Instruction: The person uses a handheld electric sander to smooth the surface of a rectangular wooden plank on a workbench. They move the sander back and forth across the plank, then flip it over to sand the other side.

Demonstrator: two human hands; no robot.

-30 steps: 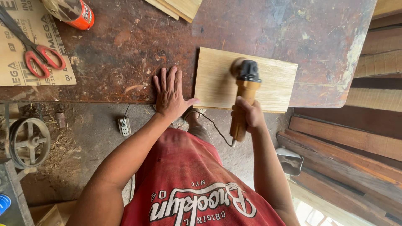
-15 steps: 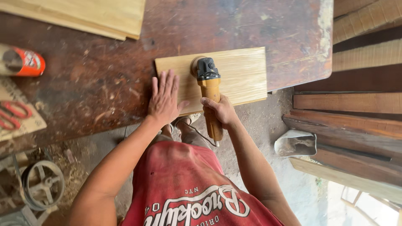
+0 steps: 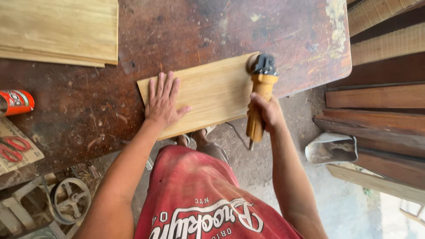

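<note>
Head view, nearest the body: the right hand (image 3: 265, 113) is clamped around the yellow handle of an angle grinder (image 3: 259, 95), its black head and disc resting on the right end of a pale wooden board (image 3: 208, 90). That board lies at the near edge of the worktop (image 3: 88, 102), overhanging it a little toward the person, probably so the tool can reach its surface freely. The left hand (image 3: 163, 102) lies flat with fingers spread on the board's left part, pressing down, apparently to keep it from sliding under the tool.

Along the worktop's left edge sit red-handled scissors (image 3: 11, 148) on a card, and beyond them an orange can (image 3: 15, 102) on its side. At the far left corner rests a stack of similar pale boards (image 3: 57, 31), well apart from the 1 being worked. Dark planks (image 3: 380, 110) are piled off the right edge.
</note>
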